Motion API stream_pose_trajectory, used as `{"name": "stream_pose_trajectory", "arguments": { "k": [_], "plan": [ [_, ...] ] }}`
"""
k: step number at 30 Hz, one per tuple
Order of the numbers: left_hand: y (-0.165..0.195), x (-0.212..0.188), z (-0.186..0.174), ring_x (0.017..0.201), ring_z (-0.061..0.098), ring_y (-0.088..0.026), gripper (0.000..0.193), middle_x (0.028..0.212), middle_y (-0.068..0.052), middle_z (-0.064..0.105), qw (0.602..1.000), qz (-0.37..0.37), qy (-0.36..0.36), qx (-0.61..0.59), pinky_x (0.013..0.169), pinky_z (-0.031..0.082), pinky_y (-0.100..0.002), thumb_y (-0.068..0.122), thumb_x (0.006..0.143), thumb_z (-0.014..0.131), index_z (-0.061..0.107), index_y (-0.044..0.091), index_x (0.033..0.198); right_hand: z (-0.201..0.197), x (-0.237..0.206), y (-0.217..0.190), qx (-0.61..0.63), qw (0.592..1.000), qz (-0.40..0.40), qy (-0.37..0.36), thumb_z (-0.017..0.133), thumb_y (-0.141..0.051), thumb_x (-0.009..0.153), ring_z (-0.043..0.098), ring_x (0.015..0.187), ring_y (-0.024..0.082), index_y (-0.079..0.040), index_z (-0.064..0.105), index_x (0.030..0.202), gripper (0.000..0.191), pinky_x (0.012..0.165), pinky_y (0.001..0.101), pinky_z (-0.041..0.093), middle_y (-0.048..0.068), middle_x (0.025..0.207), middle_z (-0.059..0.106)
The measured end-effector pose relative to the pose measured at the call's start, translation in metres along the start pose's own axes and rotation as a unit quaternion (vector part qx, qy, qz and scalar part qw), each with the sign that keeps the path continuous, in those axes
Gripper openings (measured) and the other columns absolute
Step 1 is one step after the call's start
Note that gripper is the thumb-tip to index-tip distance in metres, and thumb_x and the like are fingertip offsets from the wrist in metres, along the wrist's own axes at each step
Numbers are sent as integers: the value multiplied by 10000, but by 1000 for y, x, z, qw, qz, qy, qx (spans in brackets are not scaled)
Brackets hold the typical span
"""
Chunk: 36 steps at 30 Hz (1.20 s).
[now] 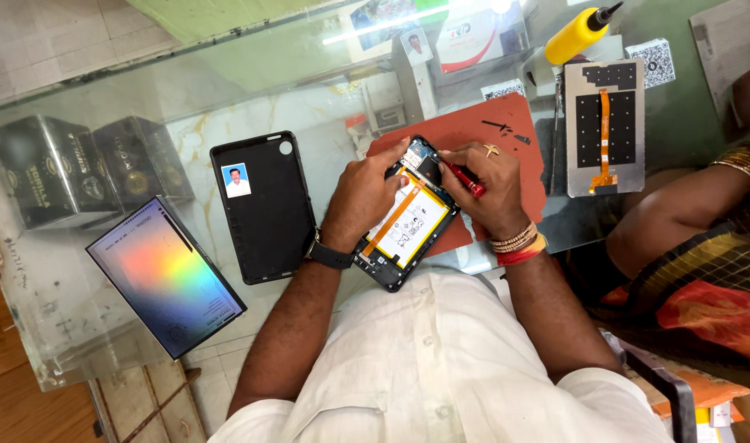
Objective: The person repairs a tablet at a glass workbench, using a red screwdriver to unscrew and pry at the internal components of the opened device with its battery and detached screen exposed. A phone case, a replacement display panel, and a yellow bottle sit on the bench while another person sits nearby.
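Left hand (363, 197) grips the opened phone (404, 217); right hand (490, 184), just above it, pinches a red screwdriver (467, 180).

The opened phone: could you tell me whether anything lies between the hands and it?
Nothing visible does. The left hand grips the phone directly, and the right hand holds a red screwdriver tip-down on its upper part.

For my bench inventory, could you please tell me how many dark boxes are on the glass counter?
2: both dark boxes sit side by side at the counter's left edge, one outermost, the other beside it. Others may be out of view.
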<state>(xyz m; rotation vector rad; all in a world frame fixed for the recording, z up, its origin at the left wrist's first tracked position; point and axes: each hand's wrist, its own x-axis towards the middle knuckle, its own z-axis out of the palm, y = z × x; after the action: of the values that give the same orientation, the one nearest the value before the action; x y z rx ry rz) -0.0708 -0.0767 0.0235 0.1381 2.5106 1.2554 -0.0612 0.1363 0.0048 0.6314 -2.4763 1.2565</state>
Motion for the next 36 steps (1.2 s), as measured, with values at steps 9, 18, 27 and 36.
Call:
{"name": "stream_pose_trajectory", "arguments": {
  "k": [9,18,27,36],
  "plan": [
    [-4,2,0,962,703,-405,574,1082,-214,723,1000,1,-3,0,823,560,-475,129,886,717,577,203,1437,2,2,0,-28,999,-38,-4,794,39,878,728,869,277,8,708,1015,164,748,375,569,134,961,735],
    [-8,2,0,973,699,-401,583,1119,-193,721,1000,4,-3,-1,831,559,-475,124,877,725,574,189,1436,5,0,-3,-99,991,-93,-6,813,27,861,718,881,292,-1,712,1049,216,784,398,568,133,988,736],
    [-10,1,0,998,697,-397,566,1163,-184,716,1000,21,9,-9,847,557,-469,112,872,725,591,175,1419,6,-1,0,-58,997,-53,-1,809,22,866,732,866,283,-3,719,1030,189,752,381,571,135,971,745],
    [-8,4,-4,1043,689,-394,549,1185,-194,712,999,34,16,-24,867,559,-462,92,862,739,605,125,1393,5,6,6,-9,1000,-23,-19,797,24,885,747,861,272,2,706,1018,162,735,354,583,147,976,748]
  ]
}}
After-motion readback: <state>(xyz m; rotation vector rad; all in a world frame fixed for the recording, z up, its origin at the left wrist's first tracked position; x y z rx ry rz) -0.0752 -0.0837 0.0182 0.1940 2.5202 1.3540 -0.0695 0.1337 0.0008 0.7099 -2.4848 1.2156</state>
